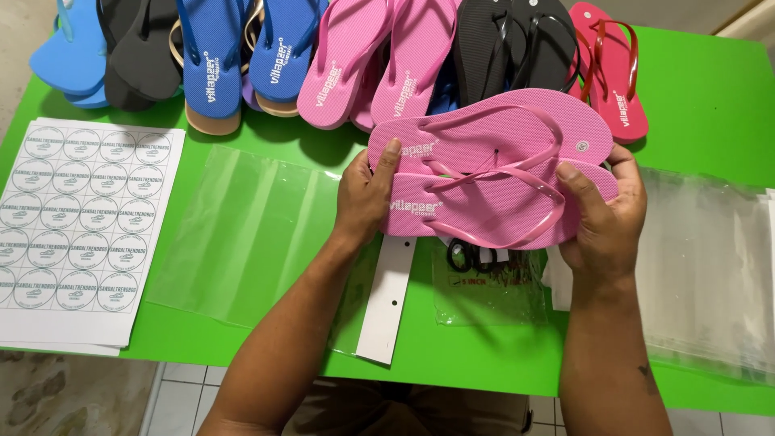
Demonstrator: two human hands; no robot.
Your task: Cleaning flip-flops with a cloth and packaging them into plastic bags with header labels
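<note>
Left hand (365,194) grips heel ends, right hand (601,211) grips toe ends of pink pair (492,173): soles aligned side by side, squared up above clear bag (242,234).

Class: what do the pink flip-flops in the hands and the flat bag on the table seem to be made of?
Pink flip-flops: probably foam rubber, matte with a fine dotted texture; their straps look like glossy plastic. Flat bag: thin clear plastic film, since the green table shows through and it glints.

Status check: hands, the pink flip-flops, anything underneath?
Left hand grips heel end of the pink flip-flop pair; right hand grips toe end. Pair held side by side, above the green table. Below: clear plastic bag, white card strip.
</note>
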